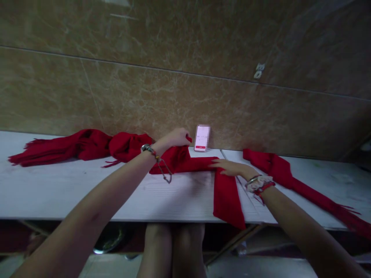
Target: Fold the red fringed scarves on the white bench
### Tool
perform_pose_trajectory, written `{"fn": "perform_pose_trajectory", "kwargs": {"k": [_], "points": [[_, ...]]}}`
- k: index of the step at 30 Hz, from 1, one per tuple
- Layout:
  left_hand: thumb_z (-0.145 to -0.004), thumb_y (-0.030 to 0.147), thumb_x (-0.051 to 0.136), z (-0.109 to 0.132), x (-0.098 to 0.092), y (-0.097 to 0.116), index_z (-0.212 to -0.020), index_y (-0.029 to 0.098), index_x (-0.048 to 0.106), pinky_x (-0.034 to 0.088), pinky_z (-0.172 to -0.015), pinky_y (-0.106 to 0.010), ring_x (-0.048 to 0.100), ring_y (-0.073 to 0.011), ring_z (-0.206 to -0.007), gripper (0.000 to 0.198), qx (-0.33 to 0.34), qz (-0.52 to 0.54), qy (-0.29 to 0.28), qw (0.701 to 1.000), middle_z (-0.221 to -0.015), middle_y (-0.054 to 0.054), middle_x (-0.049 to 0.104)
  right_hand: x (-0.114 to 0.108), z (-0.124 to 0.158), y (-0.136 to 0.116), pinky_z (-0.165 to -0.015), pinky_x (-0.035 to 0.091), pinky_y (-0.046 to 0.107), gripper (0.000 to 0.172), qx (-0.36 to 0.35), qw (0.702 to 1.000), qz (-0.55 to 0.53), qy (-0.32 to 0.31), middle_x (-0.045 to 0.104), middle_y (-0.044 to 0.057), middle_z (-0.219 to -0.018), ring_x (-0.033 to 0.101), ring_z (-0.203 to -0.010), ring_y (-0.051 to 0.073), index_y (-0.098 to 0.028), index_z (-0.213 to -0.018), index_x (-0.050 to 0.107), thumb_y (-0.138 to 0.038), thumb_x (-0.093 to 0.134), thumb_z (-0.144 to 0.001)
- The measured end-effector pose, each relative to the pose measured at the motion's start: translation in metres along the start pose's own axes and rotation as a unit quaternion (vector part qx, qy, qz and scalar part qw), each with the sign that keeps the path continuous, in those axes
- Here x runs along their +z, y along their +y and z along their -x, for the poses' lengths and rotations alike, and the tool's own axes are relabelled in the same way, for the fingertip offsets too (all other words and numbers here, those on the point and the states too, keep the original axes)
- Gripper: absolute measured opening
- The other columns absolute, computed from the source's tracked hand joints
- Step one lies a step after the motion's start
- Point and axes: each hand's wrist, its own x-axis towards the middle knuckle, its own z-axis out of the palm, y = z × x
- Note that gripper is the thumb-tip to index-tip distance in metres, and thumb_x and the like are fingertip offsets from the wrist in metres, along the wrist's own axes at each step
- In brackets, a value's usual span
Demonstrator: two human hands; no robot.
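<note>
A red scarf [199,164] lies bent on the white table in front of me, one end hanging over the front edge. My left hand [178,137] is closed on a bunched part of this scarf, lifting it a little above the tabletop. Farther right, my right hand [227,166] rests on the scarf at its corner, fingers stretched out and apart. To the left lie more red fringed scarves [92,144], bunched up. Another red scarf [279,170] stretches off to the right, its fringe towards the table's front edge.
A phone [202,138] with a lit screen leans against the brown marbled wall [162,92] behind the white table [72,193]. My knees [174,239] are below the table's front edge. A round dark basin [108,239] sits under the table.
</note>
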Motion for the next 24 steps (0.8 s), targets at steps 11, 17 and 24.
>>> {"fn": "perform_pose_trajectory", "kwargs": {"k": [11,17,24], "points": [[-0.082,0.029,0.041,-0.014,0.113,0.027,-0.091,0.011,0.063,0.043,-0.066,-0.026,0.056,-0.0164,-0.073,0.03,0.127,0.242,-0.213,0.938,-0.085,-0.007,0.065,0.02,0.012,0.006,-0.101,0.028,0.043,0.022,-0.039,0.997,-0.059,0.004,0.05,0.01,-0.121,0.039,-0.118,0.022,-0.017,-0.087,0.064,-0.009,0.057,-0.068],[-0.075,0.023,0.053,-0.019,0.115,-0.008,-0.105,0.013,0.059,0.037,-0.086,-0.027,0.052,-0.0183,-0.095,0.033,0.193,0.129,-0.178,0.956,-0.108,-0.009,0.06,0.014,0.004,0.009,-0.098,0.033,0.038,0.016,-0.008,0.994,-0.097,0.044,0.05,0.008,-0.116,0.045,-0.11,0.019,-0.018,-0.086,0.064,-0.013,0.055,-0.074],[-0.073,0.028,0.055,-0.018,0.123,-0.003,-0.089,0.014,0.063,0.04,-0.071,-0.023,0.055,-0.0165,-0.077,0.023,0.167,0.065,-0.19,0.965,-0.09,-0.005,0.064,0.018,0.018,0.0,-0.1,0.031,0.039,0.019,-0.015,0.997,-0.037,0.07,0.051,0.01,-0.113,0.043,-0.111,0.021,-0.016,-0.08,0.064,-0.006,0.053,-0.069]]}}
